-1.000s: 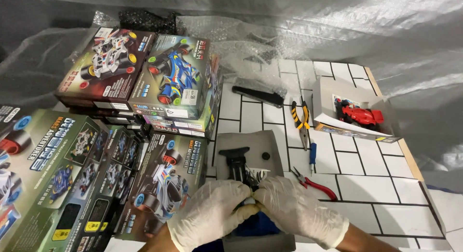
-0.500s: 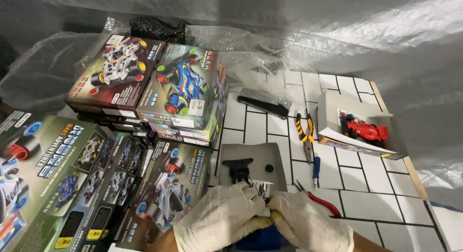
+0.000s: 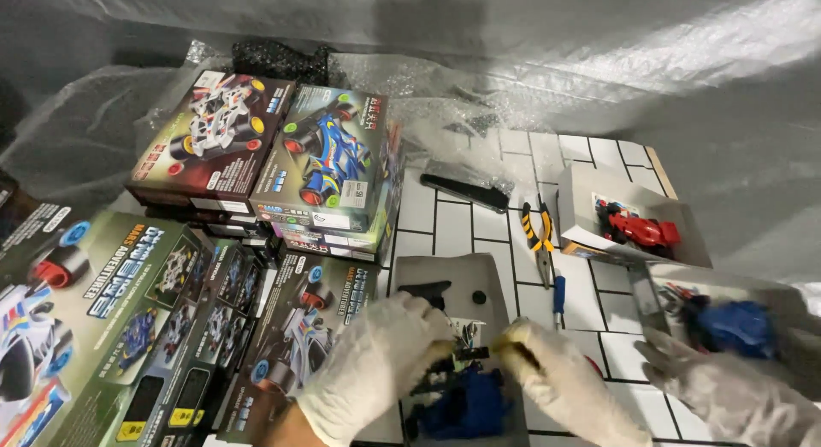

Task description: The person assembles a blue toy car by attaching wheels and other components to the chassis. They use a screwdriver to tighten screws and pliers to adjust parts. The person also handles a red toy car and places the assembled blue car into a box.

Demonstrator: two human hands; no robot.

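Head view looks down on a white tiled tabletop (image 3: 453,229) where 2 gloved hands meet near its front edge. The left hand (image 3: 376,374) and the right hand (image 3: 556,383) are both pinched shut on a small dark part with thin wires (image 3: 470,344), held between their fingertips just above a blue toy car body (image 3: 462,404) that lies in a shallow grey tray (image 3: 445,280). The wired part sits between the 2 hands, touching both, and the blue body lies directly below it, partly hidden by the left hand's fingers. To do this fitting well, my judgement is that the grip should stay light and close to the part's body, not on the wires, and the part should be kept square over the blue body so nothing bends. Near the right edge of the tabletop a 3rd gloved hand (image 3: 727,396), belonging to another person, rests beside a packet with another blue toy car (image 3: 735,327). Behind that, a red toy car (image 3: 641,229) sits in an open white box. Yellow-handled pliers (image 3: 539,233) and a blue-handled screwdriver (image 3: 558,295) lie just right of the tray, a black tool (image 3: 466,193) further back. Stacked toy car boxes (image 3: 325,169) fill the left side.
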